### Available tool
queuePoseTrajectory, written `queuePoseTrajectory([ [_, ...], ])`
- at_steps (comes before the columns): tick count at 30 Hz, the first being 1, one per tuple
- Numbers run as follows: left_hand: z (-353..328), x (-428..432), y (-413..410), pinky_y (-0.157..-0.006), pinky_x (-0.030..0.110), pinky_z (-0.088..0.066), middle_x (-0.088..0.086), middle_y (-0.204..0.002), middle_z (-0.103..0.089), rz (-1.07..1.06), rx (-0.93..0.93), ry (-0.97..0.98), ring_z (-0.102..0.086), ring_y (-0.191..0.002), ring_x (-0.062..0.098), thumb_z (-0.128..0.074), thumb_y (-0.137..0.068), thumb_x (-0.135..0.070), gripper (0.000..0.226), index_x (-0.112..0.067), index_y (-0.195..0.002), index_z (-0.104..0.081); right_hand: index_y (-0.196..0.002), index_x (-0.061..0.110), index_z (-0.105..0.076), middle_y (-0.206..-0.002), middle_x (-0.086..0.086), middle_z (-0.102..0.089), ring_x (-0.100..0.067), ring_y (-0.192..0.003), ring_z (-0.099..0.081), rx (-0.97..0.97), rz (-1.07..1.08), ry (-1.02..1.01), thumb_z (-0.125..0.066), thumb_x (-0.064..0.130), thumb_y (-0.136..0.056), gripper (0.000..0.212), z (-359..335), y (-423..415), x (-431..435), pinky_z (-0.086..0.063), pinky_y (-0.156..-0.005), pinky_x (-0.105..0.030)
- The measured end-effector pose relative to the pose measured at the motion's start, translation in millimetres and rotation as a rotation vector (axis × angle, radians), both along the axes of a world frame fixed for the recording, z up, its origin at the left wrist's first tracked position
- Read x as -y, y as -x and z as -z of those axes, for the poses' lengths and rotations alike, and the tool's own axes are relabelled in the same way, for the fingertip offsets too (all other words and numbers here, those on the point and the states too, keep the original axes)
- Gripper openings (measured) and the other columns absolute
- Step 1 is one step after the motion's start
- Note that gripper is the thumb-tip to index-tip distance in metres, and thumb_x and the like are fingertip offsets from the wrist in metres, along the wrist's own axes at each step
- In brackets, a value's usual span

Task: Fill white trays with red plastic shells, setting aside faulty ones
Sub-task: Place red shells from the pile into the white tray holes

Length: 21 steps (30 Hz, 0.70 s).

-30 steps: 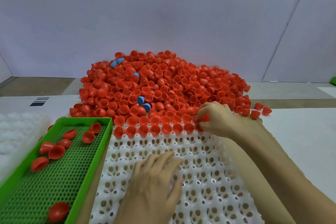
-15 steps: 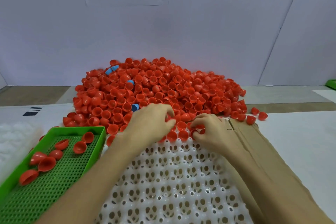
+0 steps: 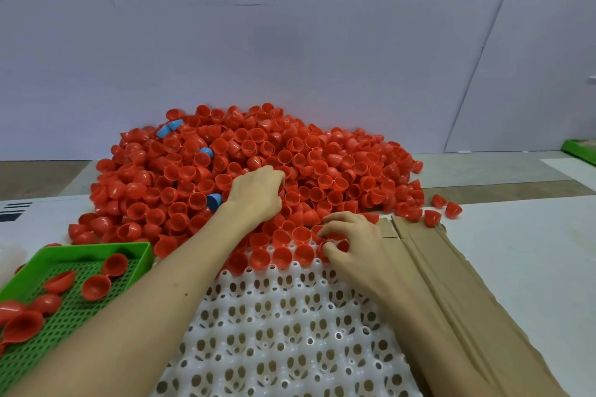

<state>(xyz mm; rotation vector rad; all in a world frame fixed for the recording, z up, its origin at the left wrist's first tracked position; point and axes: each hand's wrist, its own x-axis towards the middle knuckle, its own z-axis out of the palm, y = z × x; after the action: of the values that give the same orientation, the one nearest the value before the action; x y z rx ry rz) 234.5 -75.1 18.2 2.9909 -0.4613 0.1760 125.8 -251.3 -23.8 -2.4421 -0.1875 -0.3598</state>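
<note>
1. The red shell (image 3: 322, 250) that mattered was pinched between the thumb and curled fingertips of my right hand (image 3: 348, 242). It was a round cup with no real long axis, and I could not tell which way its mouth faced.
2. It was at the right end of the seated shells (image 3: 282, 256), so I judged its pocket lay directly beneath that hand: a short press down, no reach.
3. My left hand (image 3: 258, 193) was beyond and to the left of the right one, knuckles up, with its fingers dug into the pile (image 3: 245, 151). I could not tell whether it had caught anything.
4. The white tray (image 3: 290, 332) ran back toward me between my forearms. Only its two far rows were filled.
5. A blue shell (image 3: 213, 201) lay just left of my left wrist.
6. Outside the left forearm was the green tray (image 3: 96, 248), holding a few red shells. Cardboard (image 3: 451, 284) lay right of my right wrist.
</note>
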Motion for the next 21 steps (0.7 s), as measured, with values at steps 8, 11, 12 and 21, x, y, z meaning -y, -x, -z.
queuePoseTrajectory([
  [8,5.0,12.3,2.0,-0.075,0.037,-0.042,0.003,-0.109,-0.071,-0.059,0.119,0.141,-0.066,-0.102,0.029,-0.06,-0.096,-0.038,0.024,-0.023,-0.114,-0.066,-0.072,0.029,-0.07,-0.088,0.017,-0.069,-0.002,-0.095,-0.063,0.225,0.145,-0.424,-0.053,0.009,-0.077,0.027,-3.8,2.9,6.9,-0.049,-0.085,-0.019],
  [11,5.7,20.7,2.2,-0.076,0.036,-0.04,0.002,-0.111,-0.07,-0.065,0.08,0.085,-0.065,-0.106,0.029,-0.063,-0.093,-0.051,0.036,-0.025,-0.118,-0.065,-0.073,0.028,-0.072,-0.082,0.013,-0.071,-0.003,-0.086,-0.065,0.172,0.203,-0.495,-0.055,0.007,-0.083,0.028,-3.3,0.5,16.9,-0.05,-0.076,-0.019],
  [12,6.2,23.2,2.0,-0.077,0.036,-0.04,0.002,-0.113,-0.07,-0.064,0.066,0.074,-0.065,-0.108,0.028,-0.065,-0.091,-0.051,0.037,-0.025,-0.119,-0.065,-0.073,0.028,-0.072,-0.081,0.013,-0.071,-0.003,-0.085,-0.065,0.13,0.203,-0.482,-0.057,0.005,-0.085,0.03,-2.4,-1.0,19.5,-0.05,-0.075,-0.018],
  [21,-15.4,29.3,32.1,-0.071,0.028,-0.043,-0.014,-0.091,-0.06,0.153,0.145,0.202,-0.065,-0.095,0.014,-0.069,-0.092,-0.038,0.012,-0.03,-0.1,-0.069,-0.078,0.034,-0.074,-0.083,0.007,-0.072,-0.015,-0.077,-0.067,-0.12,0.089,-0.293,-0.067,0.009,-0.081,0.026,4.1,-3.7,27.6,-0.058,-0.068,-0.03],
])
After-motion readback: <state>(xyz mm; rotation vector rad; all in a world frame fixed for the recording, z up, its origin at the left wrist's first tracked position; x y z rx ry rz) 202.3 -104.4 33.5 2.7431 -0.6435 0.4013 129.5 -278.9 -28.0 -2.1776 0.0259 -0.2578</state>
